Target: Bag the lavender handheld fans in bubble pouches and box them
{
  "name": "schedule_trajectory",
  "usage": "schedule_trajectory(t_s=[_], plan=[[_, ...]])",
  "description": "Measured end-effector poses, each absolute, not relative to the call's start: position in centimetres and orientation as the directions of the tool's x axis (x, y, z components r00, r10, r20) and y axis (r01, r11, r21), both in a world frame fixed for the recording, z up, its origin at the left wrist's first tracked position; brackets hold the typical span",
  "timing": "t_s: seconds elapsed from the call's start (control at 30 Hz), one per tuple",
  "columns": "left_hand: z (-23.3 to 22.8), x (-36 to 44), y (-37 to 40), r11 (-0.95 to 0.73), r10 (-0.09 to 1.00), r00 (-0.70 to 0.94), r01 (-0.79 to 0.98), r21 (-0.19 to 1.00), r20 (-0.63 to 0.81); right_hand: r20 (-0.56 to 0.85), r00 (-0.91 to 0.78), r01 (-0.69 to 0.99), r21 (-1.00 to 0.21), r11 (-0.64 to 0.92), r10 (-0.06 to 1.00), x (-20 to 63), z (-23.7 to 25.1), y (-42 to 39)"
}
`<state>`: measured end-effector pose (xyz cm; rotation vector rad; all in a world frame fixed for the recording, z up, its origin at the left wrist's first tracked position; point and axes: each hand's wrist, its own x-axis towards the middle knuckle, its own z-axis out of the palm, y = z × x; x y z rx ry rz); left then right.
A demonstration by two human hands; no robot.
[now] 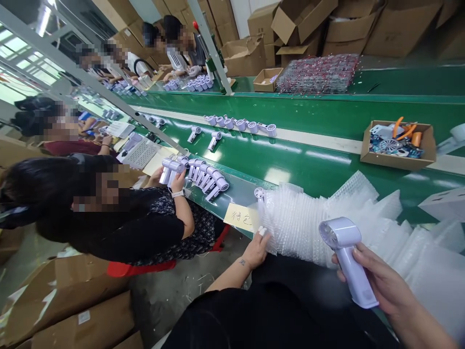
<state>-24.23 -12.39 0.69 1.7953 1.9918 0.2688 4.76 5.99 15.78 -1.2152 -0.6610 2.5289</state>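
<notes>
My right hand (387,281) is wrapped around the handle of a pale lilac handheld fan (350,261), held tilted with its round head toward the upper left. At the near left end of a row of bubble-wrap bags (301,218), my left hand (257,248) has its fingers closed on the edge of a clear bag. White coverings show on its fingertips. Another lilac fan head (259,193) stands just behind that end bag, its lower part hidden by the plastic. The bags overlap closely and spread out toward the right.
A handwritten yellow card (238,216) lies left of the bags. Beside me a co-worker (156,218) holds lilac fans near a row of fans (207,177). More fans ride the green conveyor (305,155). A cardboard box of parts (397,157) stands at the right.
</notes>
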Motion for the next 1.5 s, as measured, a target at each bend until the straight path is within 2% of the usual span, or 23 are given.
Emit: schedule_trajectory(t_s=[0.13,0.2,0.27,0.33,0.4,0.47,0.53,0.6,0.67,0.8,0.93,1.07,1.17,1.23,1.27,1.33,1.37,1.43,1.47,1.5], plan=[[4.5,-25.5,-12.6,0.209,0.978,-0.187,0.881,0.425,-0.092,-0.638,-0.622,-0.047,-0.547,-0.836,0.453,6.8,15.7,6.0],[8.0,-25.4,-10.8,0.241,0.961,-0.277,0.861,0.448,0.018,-0.583,-0.692,-0.038,-0.559,-0.828,0.425,7.3,16.0,5.7],[11.7,-23.9,-7.7,0.222,0.917,-0.365,0.804,0.552,0.163,-0.509,-0.783,-0.012,-0.562,-0.827,0.357,6.8,16.5,5.1],[14.5,-21.2,-4.0,0.111,0.919,-0.332,0.734,0.670,0.212,-0.457,-0.831,0.000,-0.571,-0.821,0.318,5.6,17.2,4.3],[16.0,-18.2,-1.0,-0.006,0.976,-0.172,0.590,0.807,0.133,-0.441,-0.837,-0.004,-0.586,-0.810,0.323,4.3,17.8,3.7],[16.4,-16.1,0.9,0.000,0.998,-0.058,0.350,0.937,0.022,-0.427,-0.840,-0.015,-0.599,-0.800,0.336,3.9,18.0,3.7],[16.2,-15.4,1.7,0.108,0.987,-0.124,0.051,0.993,-0.102,-0.422,-0.835,-0.030,-0.605,-0.796,0.353,4.9,17.7,4.1],[16.1,-15.8,2.1,0.176,0.936,-0.264,-0.224,0.959,-0.233,-0.431,-0.810,-0.071,-0.601,-0.796,0.398,6.8,17.1,4.7],[16.6,-16.5,2.3,0.188,0.900,-0.308,-0.363,0.913,-0.308,-0.449,-0.770,-0.130,-0.584,-0.801,0.453,8.9,16.5,5.0],[18.5,-16.0,3.2,0.234,0.917,-0.241,-0.322,0.917,-0.318,-0.439,-0.717,-0.244,-0.570,-0.785,0.541,10.8,16.2,5.0],[20.2,-14.5,3.3,0.245,0.946,-0.158,-0.226,0.943,-0.284,-0.428,-0.713,-0.237,-0.598,-0.766,0.555,10.1,17.2,4.7],[21.3,-15.1,2.4,0.327,0.940,0.048,-0.405,0.854,-0.337,-0.405,-0.675,-0.380,-0.526,-0.761,0.617,9.8,16.7,5.1],[20.9,-16.4,2.6,0.340,0.935,0.084,-0.492,0.801,-0.345,-0.387,-0.703,-0.447,-0.412,-0.794,0.597,9.6,14.9,5.7],[19.9,-17.3,3.5,0.325,0.941,0.057,-0.423,0.846,-0.333,-0.339,-0.737,-0.459,-0.384,-0.801,0.584,9.1,14.2,6.0],[19.4,-17.9,4.1,0.335,0.939,0.046,-0.329,0.883,-0.340,-0.321,-0.740,-0.465,-0.389,-0.795,0.590,8.8,14.2,6.1],[18.7,-18.8,5.1,0.348,0.936,-0.045,-0.022,0.937,-0.348,-0.336,-0.713,-0.477,-0.410,-0.777,0.615,8.2,14.9,6.3],[18.6,-19.0,5.3,0.324,0.942,-0.152,0.165,0.932,-0.300,-0.371,-0.689,-0.474,-0.419,-0.775,0.623,8.0,15.5,6.5],[18.9,-18.7,4.9,0.215,0.929,-0.370,0.503,0.837,-0.016,-0.463,-0.657,-0.430,-0.417,-0.801,0.595,7.5,16.7,7.0],[19.1,-18.0,4.4,0.135,0.904,-0.395,0.622,0.771,0.161,-0.500,-0.654,-0.404,-0.403,-0.821,0.568,7.2,17.3,7.2],[19.4,-16.9,3.7,0.031,0.890,-0.343,0.704,0.709,0.301,-0.524,-0.651,-0.397,-0.381,-0.835,0.549,6.9,17.6,7.5]])
